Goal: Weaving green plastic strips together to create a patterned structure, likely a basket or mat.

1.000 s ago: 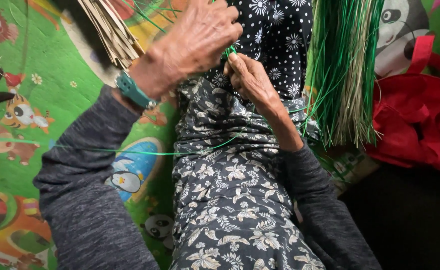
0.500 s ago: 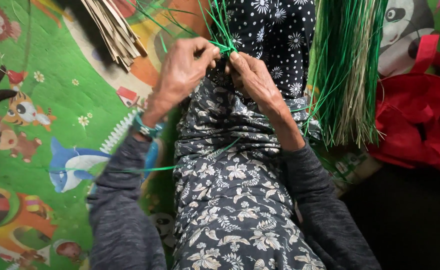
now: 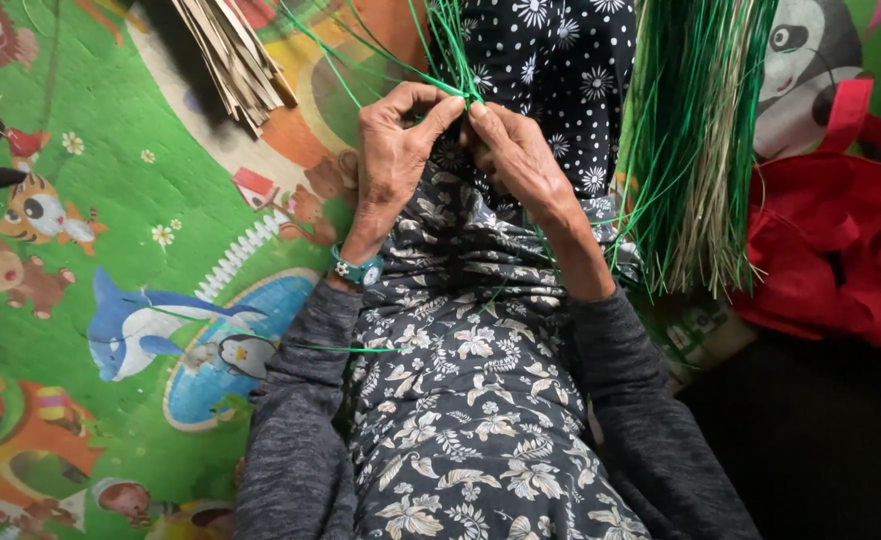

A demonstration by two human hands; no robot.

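Both hands meet over the lap, the left hand (image 3: pixel 395 150) and the right hand (image 3: pixel 515 150) each pinching with thumb and fingertips the same thin green strands (image 3: pixel 450 50), which fan up and away toward the far side above the dotted dark cloth (image 3: pixel 570 60). To the right, just beside the right forearm, hangs a thick bundle of green and straw-coloured strips (image 3: pixel 695 140), with a red bag (image 3: pixel 840 240) farther right. On the left lies a colourful animal play mat (image 3: pixel 90 230), a teal wristwatch (image 3: pixel 358 268) sits on the left wrist, and a sheaf of tan strips (image 3: pixel 225 55) rests at the far left.
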